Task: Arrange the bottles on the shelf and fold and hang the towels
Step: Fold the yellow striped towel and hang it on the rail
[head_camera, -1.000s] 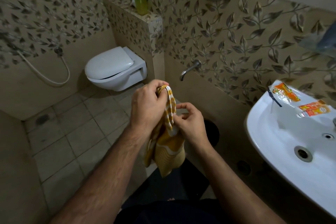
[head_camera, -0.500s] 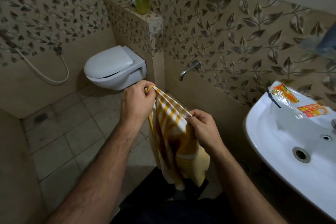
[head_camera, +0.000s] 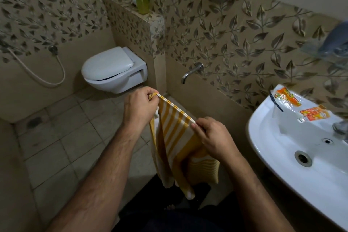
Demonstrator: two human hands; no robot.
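A yellow and white striped towel [head_camera: 175, 137] hangs in front of me, stretched along its top edge between both hands. My left hand [head_camera: 140, 107] pinches the far corner of that edge, and my right hand [head_camera: 212, 135] pinches the near corner. The rest of the towel droops in folds toward the floor. A green pump bottle [head_camera: 142, 1] stands on the tiled ledge above the toilet.
A white toilet [head_camera: 113, 69] with its lid down is mounted on the back wall. A white sink [head_camera: 282, 149] at the right carries orange sachets [head_camera: 288, 98] on its rim. A wall tap [head_camera: 192, 71] sticks out between them. A glass shelf [head_camera: 327, 51] sits at the upper right.
My hands have drawn apart, spreading the bunched towel's top edge taut. The towel now hangs open and longer below them.
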